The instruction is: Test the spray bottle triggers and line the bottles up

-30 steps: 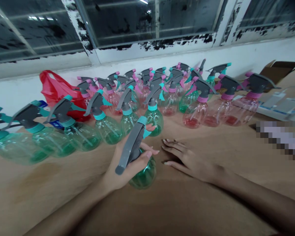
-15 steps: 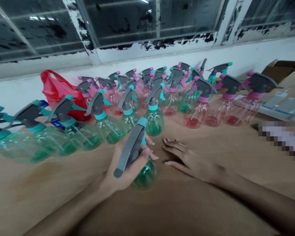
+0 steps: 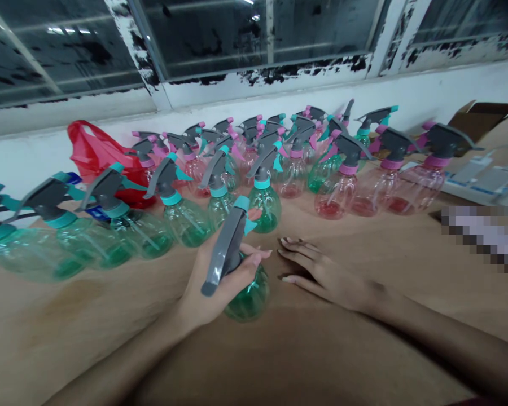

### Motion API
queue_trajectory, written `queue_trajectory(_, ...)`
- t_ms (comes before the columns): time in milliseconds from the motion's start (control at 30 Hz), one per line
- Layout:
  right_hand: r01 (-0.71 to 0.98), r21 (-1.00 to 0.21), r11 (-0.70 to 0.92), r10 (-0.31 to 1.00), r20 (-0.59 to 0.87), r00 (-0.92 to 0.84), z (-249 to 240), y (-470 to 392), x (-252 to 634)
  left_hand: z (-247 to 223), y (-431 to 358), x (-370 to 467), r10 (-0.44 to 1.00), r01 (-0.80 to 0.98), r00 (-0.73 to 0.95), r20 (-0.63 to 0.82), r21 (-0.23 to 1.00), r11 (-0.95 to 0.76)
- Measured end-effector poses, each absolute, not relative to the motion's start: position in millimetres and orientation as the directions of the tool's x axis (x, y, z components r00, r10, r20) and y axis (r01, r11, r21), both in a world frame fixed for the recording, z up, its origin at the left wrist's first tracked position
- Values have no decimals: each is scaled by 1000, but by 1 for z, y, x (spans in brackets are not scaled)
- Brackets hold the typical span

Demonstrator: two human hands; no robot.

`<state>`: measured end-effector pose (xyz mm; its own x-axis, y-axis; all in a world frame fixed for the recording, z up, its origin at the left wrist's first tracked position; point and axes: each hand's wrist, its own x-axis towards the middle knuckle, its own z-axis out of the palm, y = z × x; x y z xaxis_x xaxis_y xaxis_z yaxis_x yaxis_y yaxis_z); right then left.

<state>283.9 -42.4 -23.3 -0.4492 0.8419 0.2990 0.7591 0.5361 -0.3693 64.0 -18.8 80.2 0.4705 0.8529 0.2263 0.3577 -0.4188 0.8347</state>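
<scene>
My left hand (image 3: 214, 287) is wrapped round the neck of a green spray bottle (image 3: 249, 296) with a grey and turquoise trigger head. Some dark green liquid shows in the lower part of its clear body, and the palm hides the collar. To the right, my right hand (image 3: 322, 273) rests palm down on the wooden table (image 3: 279, 361), fingers stretched out, holding nothing. Another green spray bottle (image 3: 263, 208) stands just beyond the held one. Several more green spray bottles (image 3: 188, 223) form a slanting row to the left.
Pink spray bottles (image 3: 334, 197) stand on the right and in a crowded group at the back. A red plastic bag (image 3: 97, 155) lies behind the left row. At far right are a cardboard box (image 3: 476, 127), white containers (image 3: 474, 172) and a blurred-out flat object (image 3: 486, 234).
The held spray bottle has shifted slightly up in the picture, and its trigger head has turned a little more upright. My right hand has stayed in place.
</scene>
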Motion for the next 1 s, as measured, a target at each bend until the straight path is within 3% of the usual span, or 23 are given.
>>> queue_trajectory(1000, 776, -341, 530, 846, 265, -462, -24, -42, 285, 74, -18, 62, 852, 329, 461, 248, 844, -423)
